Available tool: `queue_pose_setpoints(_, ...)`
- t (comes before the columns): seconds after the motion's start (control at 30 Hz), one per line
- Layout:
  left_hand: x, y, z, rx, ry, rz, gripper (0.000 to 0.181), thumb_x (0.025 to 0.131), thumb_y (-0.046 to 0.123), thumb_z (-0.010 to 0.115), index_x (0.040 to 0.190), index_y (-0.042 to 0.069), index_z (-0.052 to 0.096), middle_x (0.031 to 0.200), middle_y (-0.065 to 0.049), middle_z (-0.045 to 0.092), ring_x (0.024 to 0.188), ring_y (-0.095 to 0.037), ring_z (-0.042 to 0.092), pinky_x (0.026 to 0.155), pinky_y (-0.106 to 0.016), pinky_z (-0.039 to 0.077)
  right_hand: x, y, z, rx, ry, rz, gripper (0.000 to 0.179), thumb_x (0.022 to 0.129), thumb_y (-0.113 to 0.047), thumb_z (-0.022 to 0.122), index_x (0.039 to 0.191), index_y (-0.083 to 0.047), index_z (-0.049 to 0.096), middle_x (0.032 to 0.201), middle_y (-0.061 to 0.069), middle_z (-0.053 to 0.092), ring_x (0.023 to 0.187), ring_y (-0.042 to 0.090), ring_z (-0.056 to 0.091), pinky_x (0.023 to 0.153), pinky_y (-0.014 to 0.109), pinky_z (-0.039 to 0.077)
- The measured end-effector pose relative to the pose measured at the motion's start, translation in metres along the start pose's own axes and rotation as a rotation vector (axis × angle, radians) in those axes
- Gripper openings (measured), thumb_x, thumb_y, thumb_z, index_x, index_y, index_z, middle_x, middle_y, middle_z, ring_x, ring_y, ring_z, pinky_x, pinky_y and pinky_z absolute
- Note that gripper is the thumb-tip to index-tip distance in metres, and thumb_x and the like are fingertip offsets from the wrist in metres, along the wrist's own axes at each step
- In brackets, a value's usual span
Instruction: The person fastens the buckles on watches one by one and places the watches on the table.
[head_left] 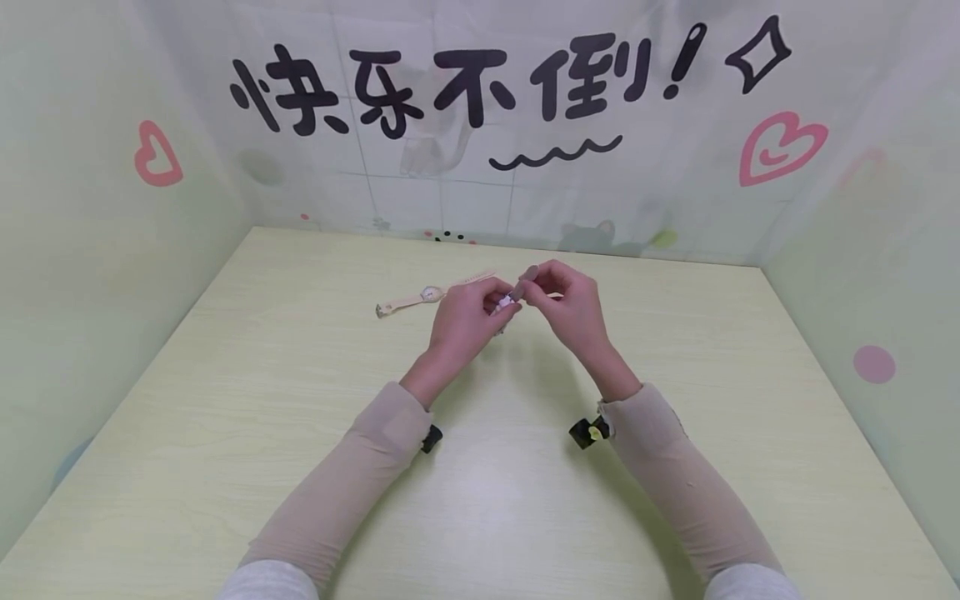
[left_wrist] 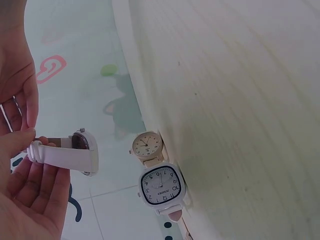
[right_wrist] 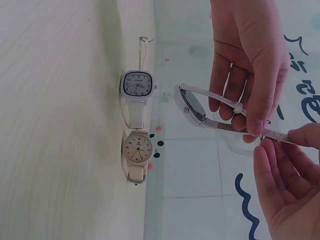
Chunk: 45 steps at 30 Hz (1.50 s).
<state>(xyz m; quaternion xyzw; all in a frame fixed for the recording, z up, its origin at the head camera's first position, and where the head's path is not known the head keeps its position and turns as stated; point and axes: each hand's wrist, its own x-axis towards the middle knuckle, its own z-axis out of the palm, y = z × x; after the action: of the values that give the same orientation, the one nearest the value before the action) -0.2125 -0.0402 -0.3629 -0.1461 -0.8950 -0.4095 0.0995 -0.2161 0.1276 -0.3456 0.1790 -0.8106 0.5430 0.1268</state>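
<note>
A white wristwatch [right_wrist: 190,107] with a dark-edged case hangs above the table between both hands. My left hand [head_left: 467,318] holds its strap, thumb over the white band, in the left wrist view. My right hand [head_left: 573,308] pinches the end of a strap [head_left: 525,282], whose grey-brown underside faces the head camera. The right wrist view shows small holes in this strap end. On the table lie a white square watch [right_wrist: 137,84] and a beige round watch [right_wrist: 137,149], one beside the other. In the head view, my left hand partly covers these watches.
The pale wooden table [head_left: 510,508] reaches to a printed curtain [head_left: 465,200] at the back. Curtain walls also stand at left and right. Small black cameras [head_left: 588,432] are strapped under both sleeves [head_left: 660,467].
</note>
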Motion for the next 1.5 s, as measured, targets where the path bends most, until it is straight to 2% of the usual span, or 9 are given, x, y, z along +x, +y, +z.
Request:
queue_pose_setpoints(0.13, -0.0002, -0.0001, 0.0001, -0.067, -0.015, -0.031, 0.026, 0.091, 0.025, 0.074, 0.113, 0.013, 0.069, 0.094, -0.003, 0.075, 0.082, -0.014, 0.072, 0.074, -0.029, 0.059, -0.0001, 0.0004, -0.0005, 0.027, 0.004, 0.02, 0.019, 0.095, -0.016, 0.069, 0.099, 0.002, 0.068, 0.096, 0.018, 0.072, 0.084, 0.022, 0.068, 0.074, 0.015, 0.057)
queue_pose_setpoints(0.23, 0.0005, -0.0009, 0.0002, -0.149, -0.028, -0.06, 0.026, 0.091, 0.023, 0.075, 0.112, 0.01, 0.065, 0.096, -0.006, 0.075, 0.085, -0.017, 0.073, 0.075, -0.029, 0.06, -0.0002, 0.0007, -0.0009, 0.06, 0.004, 0.051, 0.02, 0.095, -0.016, 0.068, 0.101, 0.003, 0.068, 0.098, 0.021, 0.072, 0.083, 0.018, 0.068, 0.074, 0.017, 0.058)
queue_pose_setpoints(0.4, 0.0028, -0.0042, 0.0006, -0.277, -0.054, -0.104, 0.023, 0.091, 0.019, 0.074, 0.109, 0.008, 0.064, 0.099, -0.008, 0.074, 0.09, -0.02, 0.071, 0.077, -0.028, 0.06, 0.0002, 0.0016, -0.0012, 0.09, 0.004, 0.084, 0.019, 0.095, -0.012, 0.066, 0.103, 0.006, 0.066, 0.101, 0.024, 0.07, 0.08, 0.007, 0.066, 0.075, 0.019, 0.06)
queue_pose_setpoints(0.5, 0.0042, -0.0053, 0.0007, -0.319, -0.064, -0.132, 0.02, 0.093, 0.018, 0.07, 0.109, 0.008, 0.064, 0.1, -0.009, 0.073, 0.093, -0.02, 0.07, 0.079, -0.029, 0.06, 0.0006, 0.0026, -0.0014, 0.098, 0.013, 0.087, 0.018, 0.095, -0.011, 0.067, 0.102, 0.006, 0.065, 0.1, 0.024, 0.069, 0.077, 0.004, 0.066, 0.074, 0.02, 0.06)
queue_pose_setpoints(0.67, 0.0045, -0.0044, -0.0002, -0.339, -0.063, -0.157, 0.016, 0.096, 0.017, 0.065, 0.108, 0.008, 0.065, 0.098, -0.009, 0.073, 0.089, -0.02, 0.069, 0.077, -0.029, 0.058, 0.0008, 0.0034, -0.0007, 0.115, 0.023, 0.087, 0.018, 0.095, -0.01, 0.067, 0.101, 0.006, 0.065, 0.099, 0.025, 0.069, 0.076, 0.002, 0.066, 0.073, 0.02, 0.06)
queue_pose_setpoints(0.93, 0.0048, -0.0043, -0.0012, -0.344, -0.038, -0.153, 0.015, 0.095, 0.019, 0.067, 0.105, 0.007, 0.066, 0.095, -0.01, 0.073, 0.085, -0.02, 0.068, 0.078, -0.028, 0.056, 0.0005, 0.0006, -0.0007, 0.125, 0.021, 0.088, 0.019, 0.095, -0.012, 0.067, 0.102, 0.006, 0.065, 0.099, 0.024, 0.069, 0.076, 0.004, 0.066, 0.074, 0.02, 0.06)
queue_pose_setpoints(1.2, 0.006, -0.0047, -0.0003, -0.363, -0.015, -0.15, 0.013, 0.094, 0.018, 0.068, 0.102, 0.007, 0.067, 0.092, -0.01, 0.074, 0.082, -0.019, 0.068, 0.073, -0.026, 0.055, 0.0004, 0.0003, -0.001, 0.118, 0.016, 0.088, 0.02, 0.095, -0.014, 0.068, 0.102, 0.006, 0.065, 0.1, 0.024, 0.069, 0.077, 0.005, 0.066, 0.074, 0.02, 0.06)
queue_pose_setpoints(1.5, 0.006, -0.0047, 0.001, -0.351, -0.002, -0.151, 0.014, 0.094, 0.019, 0.069, 0.101, 0.007, 0.068, 0.093, -0.01, 0.074, 0.083, -0.019, 0.068, 0.078, -0.027, 0.055, -0.0005, 0.0017, 0.0, 0.115, 0.01, 0.093, 0.02, 0.095, -0.013, 0.068, 0.101, 0.005, 0.065, 0.099, 0.024, 0.07, 0.077, 0.004, 0.066, 0.073, 0.019, 0.06)
